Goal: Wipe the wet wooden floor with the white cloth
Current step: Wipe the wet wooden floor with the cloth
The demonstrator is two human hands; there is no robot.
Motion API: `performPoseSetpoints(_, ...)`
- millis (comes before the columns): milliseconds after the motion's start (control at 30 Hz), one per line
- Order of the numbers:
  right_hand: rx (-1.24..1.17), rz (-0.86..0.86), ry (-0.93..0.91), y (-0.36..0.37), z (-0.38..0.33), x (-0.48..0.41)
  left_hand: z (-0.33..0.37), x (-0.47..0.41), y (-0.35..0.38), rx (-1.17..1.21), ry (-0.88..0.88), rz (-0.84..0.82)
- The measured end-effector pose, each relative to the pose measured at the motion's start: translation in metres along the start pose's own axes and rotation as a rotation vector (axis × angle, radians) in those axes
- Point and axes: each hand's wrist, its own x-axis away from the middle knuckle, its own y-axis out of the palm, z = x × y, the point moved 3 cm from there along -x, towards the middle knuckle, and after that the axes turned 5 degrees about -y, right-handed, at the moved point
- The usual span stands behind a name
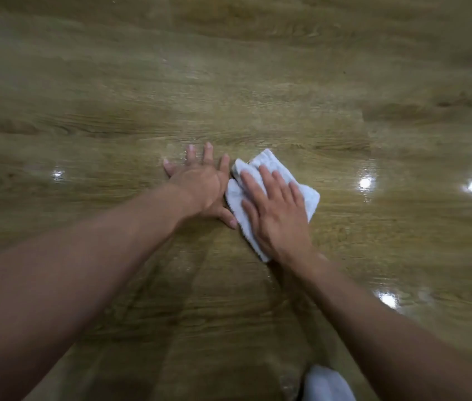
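- Head view: left hand [197, 183] lies flat on the glossy, grain-streaked brown wooden floor [113, 125], fingers straight and spread.
- Rumpled white terry cloth [311, 199] lies mid-scene, just right of that hand.
- Upon it the right hand [275, 215] presses, fingers straight, slightly apart.

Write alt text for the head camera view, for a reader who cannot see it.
A person's right hand presses a white cloth flat on a wet wooden floor, while the left hand rests spread on the floor beside it. Lights glint off the boards.
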Motion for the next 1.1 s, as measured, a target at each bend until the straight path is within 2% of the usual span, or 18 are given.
performPoseSetpoints(67, 0.046, 0.020, 0.107, -0.007, 0.040, -0.030, 0.000, -0.002, -0.002, -0.018, -0.016, -0.027)
performPoseSetpoints(133, 0.026, 0.053, 0.313, -0.016, 0.074, -0.058, 0.004, -0.003, -0.007, -0.013, -0.023, -0.052)
performPoseSetpoints(233, 0.038, 0.065, 0.424, -0.013, 0.073, -0.069, 0.011, -0.005, -0.015, -0.027, -0.019, -0.067)
performPoseSetpoints(467, 0.028, 0.034, 0.149, 0.008, 0.002, 0.037, 0.018, -0.010, -0.022, -0.210, 0.080, -0.016)
performPoseSetpoints(600, -0.047, -0.007, -0.007, -0.002, 0.028, 0.037, 0.017, -0.006, -0.021, -0.232, 0.036, -0.058)
performPoseSetpoints(667, -0.048, 0.018, 0.117, -0.013, 0.068, 0.004, 0.019, -0.003, -0.023, -0.177, -0.008, -0.086)
performPoseSetpoints(733, -0.064, 0.055, 0.335, -0.020, 0.101, -0.030, 0.023, 0.000, -0.023, -0.081, -0.081, -0.148)
performPoseSetpoints(833, -0.041, 0.070, 0.495, -0.017, 0.101, -0.048, 0.028, -0.003, -0.027, -0.006, -0.130, -0.183)
performPoseSetpoints(933, 0.000, 0.031, 0.421, -0.007, 0.065, -0.021, 0.029, -0.001, -0.034, -0.015, -0.086, -0.126)
performPoseSetpoints(1033, 0.003, 0.046, 0.233, -0.002, 0.045, 0.018, 0.033, 0.000, -0.034, -0.006, -0.087, -0.067)
performPoseSetpoints(1100, -0.003, 0.000, 0.077, -0.007, 0.058, 0.026, 0.039, -0.003, -0.035, -0.015, -0.058, -0.018)
